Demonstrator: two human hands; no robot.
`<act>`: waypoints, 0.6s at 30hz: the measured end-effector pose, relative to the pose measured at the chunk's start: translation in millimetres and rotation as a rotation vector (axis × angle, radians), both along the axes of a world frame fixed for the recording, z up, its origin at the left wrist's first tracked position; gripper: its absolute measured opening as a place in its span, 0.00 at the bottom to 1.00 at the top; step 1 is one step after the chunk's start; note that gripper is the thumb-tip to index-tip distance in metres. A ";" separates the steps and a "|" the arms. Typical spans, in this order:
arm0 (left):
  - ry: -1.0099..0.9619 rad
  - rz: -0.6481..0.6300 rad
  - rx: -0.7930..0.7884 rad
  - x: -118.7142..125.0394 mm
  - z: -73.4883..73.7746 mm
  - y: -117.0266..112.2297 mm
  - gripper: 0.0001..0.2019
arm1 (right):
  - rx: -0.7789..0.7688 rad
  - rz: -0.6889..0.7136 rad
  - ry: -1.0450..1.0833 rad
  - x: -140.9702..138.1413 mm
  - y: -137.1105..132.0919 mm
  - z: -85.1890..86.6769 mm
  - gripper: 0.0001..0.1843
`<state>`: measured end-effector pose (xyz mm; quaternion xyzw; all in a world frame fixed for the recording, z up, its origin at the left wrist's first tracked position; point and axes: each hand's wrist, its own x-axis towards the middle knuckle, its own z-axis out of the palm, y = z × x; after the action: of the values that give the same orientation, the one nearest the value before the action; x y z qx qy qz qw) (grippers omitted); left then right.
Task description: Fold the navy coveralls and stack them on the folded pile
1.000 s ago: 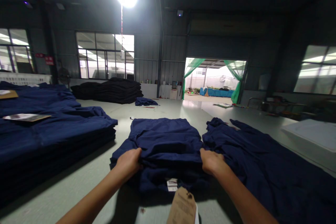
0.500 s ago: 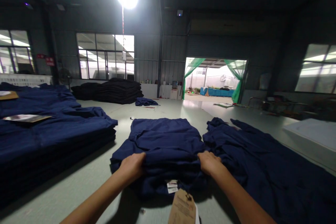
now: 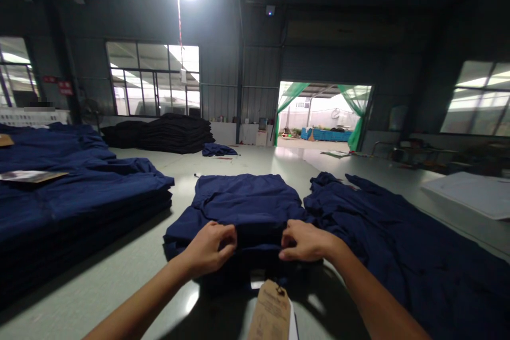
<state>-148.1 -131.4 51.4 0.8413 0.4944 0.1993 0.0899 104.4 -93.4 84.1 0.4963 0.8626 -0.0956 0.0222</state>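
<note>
A folded navy garment [image 3: 244, 199] lies on the table in front of me. My left hand [image 3: 211, 247] is at the left part of its near fold, fingers curled over the cloth and thumb below. Opposite it, my right hand [image 3: 305, 241] curls at the fold's right part in the same way, a small gap showing between thumb and fingertips. Below the fold hang a small white label [image 3: 257, 279] and a brown paper tag [image 3: 270, 312] on a string. The garment's underside is in dark shadow.
A tall stack of navy garments [image 3: 91, 196] stands at left, with a card [image 3: 32, 176] on top. Another navy garment [image 3: 382, 239] lies spread at right. Farther back are a dark stack [image 3: 159, 134], a small navy bundle [image 3: 218, 150] and a white sheet [image 3: 470, 191] on the table [image 3: 183, 166].
Both hands have moved inward from the garment's sides, closer together along its near fold. The view has shifted slightly, and the brown tag appears a little higher and farther left.
</note>
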 end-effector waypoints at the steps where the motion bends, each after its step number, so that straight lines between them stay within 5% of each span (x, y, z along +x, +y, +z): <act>1: -0.011 0.028 0.039 3.4 -2.9 0.8 0.08 | 0.060 0.060 0.112 -3.3 1.4 -3.4 0.20; 4: 0.069 0.059 0.019 9.6 -16.5 3.8 0.13 | 0.131 0.079 0.280 -13.6 11.7 -26.7 0.24; 8: 0.203 0.051 -0.037 8.9 -30.1 3.9 0.22 | -0.104 -0.033 0.136 -19.2 23.5 -57.0 0.29; 13: 0.283 0.004 0.115 14.0 -28.9 4.3 0.17 | 0.143 0.140 0.225 -27.9 11.0 -44.6 0.24; 16: 0.305 0.067 0.184 18.4 -32.3 9.6 0.06 | 0.152 0.246 0.172 -37.1 1.5 -37.2 0.19; 18: 0.276 0.130 0.272 19.7 -36.5 13.5 0.07 | 0.189 0.214 0.162 -41.9 -1.0 -39.0 0.18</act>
<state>-128.4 -117.9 14.9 0.8313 0.5240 0.1524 -0.1061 62.6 -94.4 45.0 0.3919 0.9147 -0.0511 -0.0841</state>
